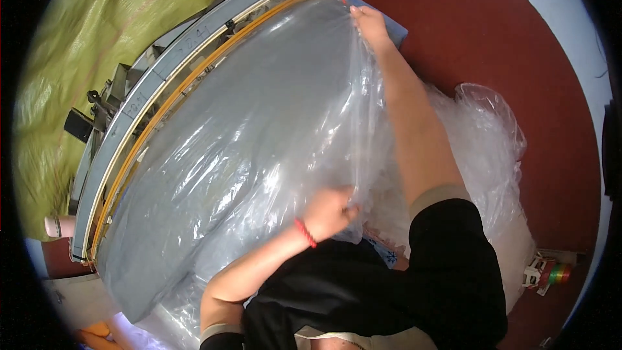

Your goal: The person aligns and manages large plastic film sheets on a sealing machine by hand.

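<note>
Pinching the edge of a big clear sheet (259, 123), the right hand (370, 26) reaches far out, near the top corner. Its thumb and fingers are closed on the plastic. The left hand (327, 212) is much closer to the person's body, at the same edge of the sheet. Its fingers are curled, but it is blurry, so I cannot tell if it has a tight hold. A red bracelet (305, 233) is on that wrist.

The sheet is spread out in front of the person, shiny and full of creases. Between the hands, its edge bunches up into long folds. Along its left side run an orange strip (186, 84) and a long gray bar (129, 113). Past the bar is a yellow-green cover (71, 71). To the right, behind the right arm, is a puffy heap of clear plastic (487, 136). The floor (499, 39) is dark red. Some colored rolls (558, 273) are low on the right.
</note>
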Tool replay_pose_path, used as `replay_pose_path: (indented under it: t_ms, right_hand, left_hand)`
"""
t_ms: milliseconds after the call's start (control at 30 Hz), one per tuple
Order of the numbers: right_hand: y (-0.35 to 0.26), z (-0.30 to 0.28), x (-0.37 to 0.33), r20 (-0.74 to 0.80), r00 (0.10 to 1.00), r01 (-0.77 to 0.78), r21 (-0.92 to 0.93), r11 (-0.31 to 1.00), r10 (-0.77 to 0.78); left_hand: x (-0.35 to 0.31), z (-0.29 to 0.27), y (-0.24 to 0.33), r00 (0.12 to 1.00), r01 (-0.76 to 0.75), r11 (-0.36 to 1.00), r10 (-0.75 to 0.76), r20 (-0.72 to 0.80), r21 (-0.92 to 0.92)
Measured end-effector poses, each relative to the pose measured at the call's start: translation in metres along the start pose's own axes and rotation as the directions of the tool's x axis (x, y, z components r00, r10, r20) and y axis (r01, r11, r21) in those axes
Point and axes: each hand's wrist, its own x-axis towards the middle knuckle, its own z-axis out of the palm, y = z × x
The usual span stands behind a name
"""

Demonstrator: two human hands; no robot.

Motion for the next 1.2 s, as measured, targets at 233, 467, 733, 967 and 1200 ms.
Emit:
replay_pose_path:
  t_ms: [233,467,733,967,1200]
  right_hand:
    - [-0.002,-0.005,0.0,0.05,0.997,0.056,-0.032,0.998,-0.054]
    - [0.003,0.001,0.001,-0.025,0.976,0.204,-0.241,0.949,-0.216]
    - [0.034,0.001,0.029,0.064,0.962,0.273,-0.177,0.946,-0.265]
    - [0.057,-0.005,0.053,0.07,0.947,0.321,-0.263,0.91,-0.314]
    - [0.061,-0.026,0.057,-0.007,0.96,0.251,-0.413,0.875,-0.279]
  left_hand:
    - [-0.119,-0.093,0.04,0.661,-0.698,0.617,0.751,0.005,-0.365]
    - [-0.316,-0.106,-0.027,0.533,-0.843,0.435,0.604,-0.592,-0.315]
    - [-0.564,-0.006,-0.104,-0.548,-0.205,0.961,0.042,-0.835,0.184]
    - [-0.601,-0.14,-0.087,-0.682,0.181,0.792,-0.326,-0.655,-0.583]
    - [-0.395,-0.133,-0.108,0.71,0.481,0.76,-0.046,-0.703,0.437]
